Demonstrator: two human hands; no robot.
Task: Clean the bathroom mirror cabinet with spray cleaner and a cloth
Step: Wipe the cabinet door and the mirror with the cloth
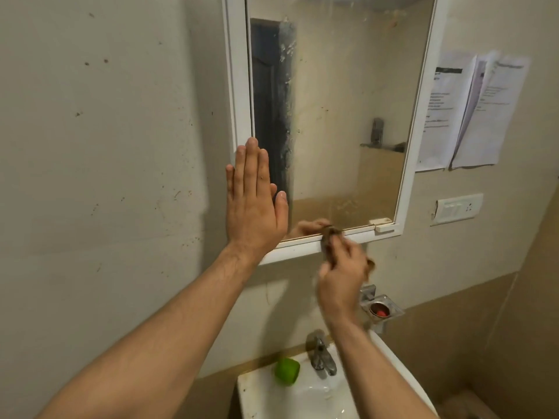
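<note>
Head view: mirror cabinet (239,86) on the wall, white frame, glass smeared. Left hand (255,201) flat, fingers straight and together, pressed on the cabinet's lower left corner, holding nothing. Right hand (341,273) blurred, fingers curled round a brown cloth (328,237); cloth touches the cabinet's bottom rail, about mid-width. Below the cabinet: white sink (257,397), metal tap (320,355), green object (286,370) on the sink, can't tell what. Soap holder (382,308) below the cabinet's right corner. Papers (472,110) and switch plate (458,208) right of the cabinet.
</note>
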